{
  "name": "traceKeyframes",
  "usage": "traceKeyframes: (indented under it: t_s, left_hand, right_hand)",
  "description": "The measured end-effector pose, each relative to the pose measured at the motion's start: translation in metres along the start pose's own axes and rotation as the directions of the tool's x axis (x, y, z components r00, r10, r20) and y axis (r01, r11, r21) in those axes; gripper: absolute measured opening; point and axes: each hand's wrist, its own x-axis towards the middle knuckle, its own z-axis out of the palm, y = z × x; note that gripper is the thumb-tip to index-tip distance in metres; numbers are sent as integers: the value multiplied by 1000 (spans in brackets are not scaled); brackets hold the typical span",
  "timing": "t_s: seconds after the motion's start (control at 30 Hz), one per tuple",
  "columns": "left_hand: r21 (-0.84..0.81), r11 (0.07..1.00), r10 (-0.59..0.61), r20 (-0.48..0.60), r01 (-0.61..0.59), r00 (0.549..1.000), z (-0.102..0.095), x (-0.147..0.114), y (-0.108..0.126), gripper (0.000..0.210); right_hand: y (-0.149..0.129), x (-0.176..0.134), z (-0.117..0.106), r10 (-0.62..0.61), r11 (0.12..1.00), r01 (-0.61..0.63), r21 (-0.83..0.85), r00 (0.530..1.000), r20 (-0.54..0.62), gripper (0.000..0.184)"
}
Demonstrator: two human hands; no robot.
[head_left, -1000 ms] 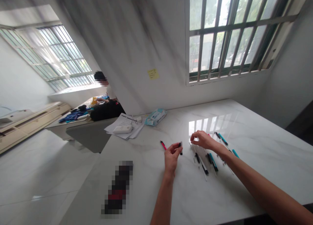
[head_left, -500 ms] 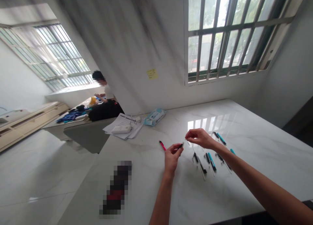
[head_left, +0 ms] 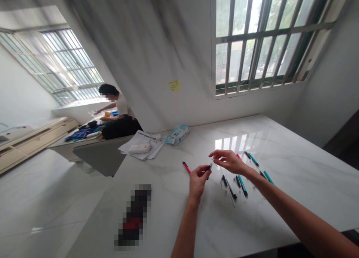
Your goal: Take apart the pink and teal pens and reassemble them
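My left hand pinches a black pen part with a pale tip pointing up and to the right. Just beyond that tip is my right hand, its index finger and thumb apart, with nothing visible between them. A red pen lies on the table beside the left hand, partly covered by its fingers. Below the right hand are black pen parts, a teal pen barrel and a thin white refill. Tiny dark pieces are scattered around them, too small to make out.
More teal barrels lie beyond my right wrist on the white marbled table. At the back left are a wipes packet, papers and a white device. A blurred-out dark object lies left. Another person sits farther off.
My right hand's fingers have spread from a pinch, and the hand has shifted slightly left. The left hand keeps its hold on the pen part. The other person has leaned and reached left.
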Motion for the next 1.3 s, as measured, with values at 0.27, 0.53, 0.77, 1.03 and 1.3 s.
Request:
traceKeyframes:
  t_s: [0.27,0.53,0.77,1.03,1.3]
  left_hand:
    - [0,1000,0,-4,0,1000,0,-1,0,32]
    - [-51,999,-7,8,7,1000,-1,0,-1,35]
    - [-94,995,-28,-27,26,999,-4,3,-6,39]
    - [-85,996,-25,-38,21,999,-4,1,-5,40]
    - [-68,997,-36,-69,31,997,-7,3,-5,39]
  right_hand:
    - [6,2,10,86,985,-77,156,995,-53,34]
    - [4,0,11,66,993,-65,99,998,-5,38]
    - [37,16,-35,-111,822,169,-544,984,139,16]
    - [62,23,-27,-50,582,490,-649,818,572,20]
    - [68,29,-20,-207,279,745,-606,663,720,18]
